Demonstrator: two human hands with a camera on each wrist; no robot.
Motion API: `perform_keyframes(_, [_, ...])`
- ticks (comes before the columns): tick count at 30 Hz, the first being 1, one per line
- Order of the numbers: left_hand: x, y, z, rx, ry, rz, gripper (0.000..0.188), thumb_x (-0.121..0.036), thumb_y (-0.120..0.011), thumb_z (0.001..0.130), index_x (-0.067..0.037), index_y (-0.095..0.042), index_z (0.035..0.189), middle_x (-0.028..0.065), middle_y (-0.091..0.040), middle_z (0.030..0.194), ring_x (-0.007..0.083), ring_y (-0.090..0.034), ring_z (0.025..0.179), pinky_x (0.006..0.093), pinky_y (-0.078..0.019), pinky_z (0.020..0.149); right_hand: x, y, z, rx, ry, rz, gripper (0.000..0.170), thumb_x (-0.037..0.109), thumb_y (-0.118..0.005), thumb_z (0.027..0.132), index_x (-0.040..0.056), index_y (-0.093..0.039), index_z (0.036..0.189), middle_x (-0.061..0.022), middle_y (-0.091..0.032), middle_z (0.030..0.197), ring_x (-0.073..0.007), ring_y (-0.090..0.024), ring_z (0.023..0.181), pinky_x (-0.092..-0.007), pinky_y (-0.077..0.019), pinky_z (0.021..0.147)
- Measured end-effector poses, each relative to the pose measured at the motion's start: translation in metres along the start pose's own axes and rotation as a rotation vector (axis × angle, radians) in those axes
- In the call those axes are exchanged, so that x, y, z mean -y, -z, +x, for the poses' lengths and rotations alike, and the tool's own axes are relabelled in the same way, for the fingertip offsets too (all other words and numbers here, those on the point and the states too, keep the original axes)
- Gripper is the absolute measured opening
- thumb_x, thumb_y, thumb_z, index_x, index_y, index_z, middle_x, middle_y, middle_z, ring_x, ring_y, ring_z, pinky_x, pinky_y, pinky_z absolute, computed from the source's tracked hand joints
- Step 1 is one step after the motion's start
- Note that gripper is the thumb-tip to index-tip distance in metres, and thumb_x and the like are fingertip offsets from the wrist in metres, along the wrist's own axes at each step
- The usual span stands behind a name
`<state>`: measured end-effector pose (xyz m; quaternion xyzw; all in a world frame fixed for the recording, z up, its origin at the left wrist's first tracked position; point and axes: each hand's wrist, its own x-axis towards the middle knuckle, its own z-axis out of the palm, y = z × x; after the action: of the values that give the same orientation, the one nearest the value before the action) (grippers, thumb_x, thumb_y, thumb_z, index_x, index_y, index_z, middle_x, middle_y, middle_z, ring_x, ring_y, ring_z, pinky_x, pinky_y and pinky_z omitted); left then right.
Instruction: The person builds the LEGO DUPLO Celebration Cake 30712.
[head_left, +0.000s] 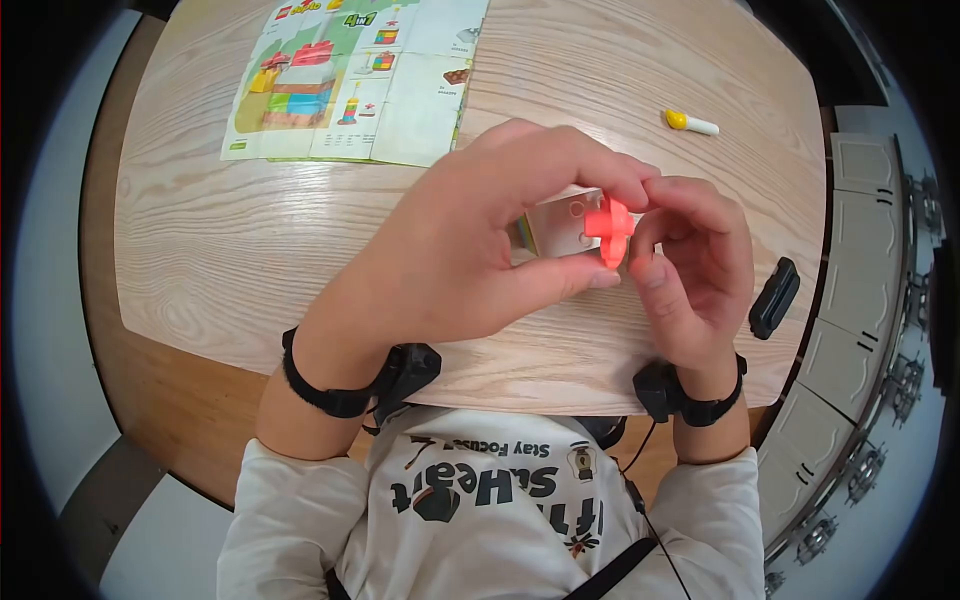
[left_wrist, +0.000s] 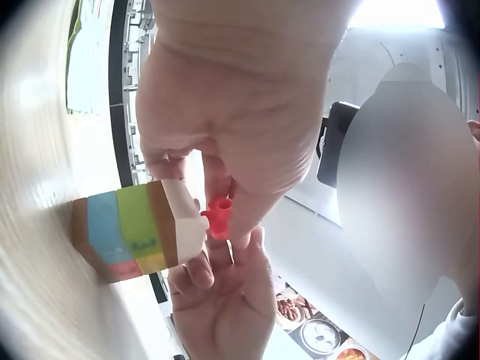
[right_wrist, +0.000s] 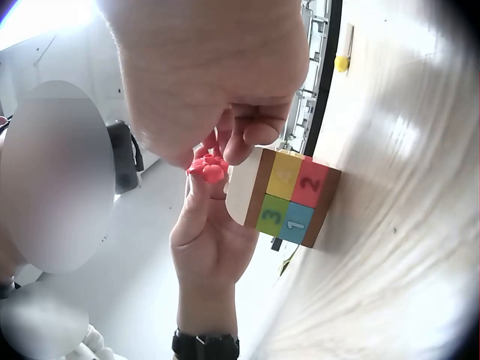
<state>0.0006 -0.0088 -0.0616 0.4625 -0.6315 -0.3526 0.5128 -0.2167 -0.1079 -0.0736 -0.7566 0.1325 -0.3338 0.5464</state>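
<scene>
My left hand [head_left: 440, 240] pinches a small red flower-shaped toy brick [head_left: 614, 232] between thumb and forefinger. The right hand [head_left: 705, 265] is close on the other side, fingers loosely bent, its forefinger tip at the left forefinger's tip. In the head view a gap shows between the right thumb and the red piece. Just beyond stands a stack of toy bricks [right_wrist: 289, 199] on the table, partly hidden by the left hand in the head view. It has a white top, brown layers, and yellow, red, green and blue bricks with numbers in the right wrist view.
An unfolded building leaflet [head_left: 350, 90] lies at the table's far left. A white stick-like piece with a yellow end [head_left: 690, 122] lies at the far right. A black device [head_left: 774, 298] rests near the right table edge. Cabinets [head_left: 840, 300] stand beyond it.
</scene>
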Motion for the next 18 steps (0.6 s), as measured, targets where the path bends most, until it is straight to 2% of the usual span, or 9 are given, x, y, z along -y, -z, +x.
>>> perform_keyframes(4, [0.0091, -0.0036, 0.0014, 0.014, -0.048, -0.004, 0.043, 0.007, -0.078, 0.087, -0.002, -0.064, 0.127, 0.0170, -0.068, 0.137, 0.0306, -0.062, 0.137, 0.0403, -0.0506, 0.108, -0.0047, -0.0003, 0.0001, 0.010, 0.028, -0.031, 0.050, -0.001, -0.075, 0.093, -0.0019, -0.058, 0.140, -0.0121, -0.064, 0.124, -0.0091, -0.057, 0.074, -0.0227, -0.0474, 0.066])
perform_keyframes(7, [0.0138, -0.0063, -0.0001, -0.004, -0.037, -0.190, 0.047, 0.009, -0.075, 0.088, 0.000, -0.058, 0.131, 0.0171, -0.065, 0.138, 0.0326, -0.058, 0.141, 0.0415, -0.0493, 0.111, -0.0055, -0.0002, 0.0012, 0.013, 0.003, -0.067, 0.052, -0.002, -0.075, 0.092, -0.0011, -0.059, 0.141, -0.0120, -0.065, 0.124, -0.0087, -0.058, 0.073, -0.0227, -0.0474, 0.065])
perform_keyframes(13, [0.0131, -0.0058, -0.0015, 0.013, 0.016, -0.212, 0.049, 0.012, -0.071, 0.089, 0.000, -0.050, 0.133, 0.0202, -0.064, 0.139, 0.0320, -0.057, 0.143, 0.0390, -0.0492, 0.111, -0.0060, 0.0005, 0.0028, 0.031, 0.002, -0.103, 0.052, -0.004, -0.077, 0.089, 0.0027, -0.064, 0.138, -0.0122, -0.066, 0.128, -0.0068, -0.058, 0.070, -0.0217, -0.0461, 0.062])
perform_keyframes(18, [0.0095, -0.0059, -0.0018, 0.030, 0.063, -0.223, 0.045, 0.011, -0.073, 0.088, -0.002, -0.051, 0.125, 0.0247, -0.063, 0.143, 0.0300, -0.060, 0.139, 0.0401, -0.0493, 0.111, -0.0063, 0.0025, 0.0015, 0.061, -0.013, -0.113, 0.049, -0.004, -0.079, 0.088, 0.0033, -0.067, 0.135, -0.0130, -0.067, 0.131, -0.0069, -0.057, 0.072, -0.0217, -0.0461, 0.063])
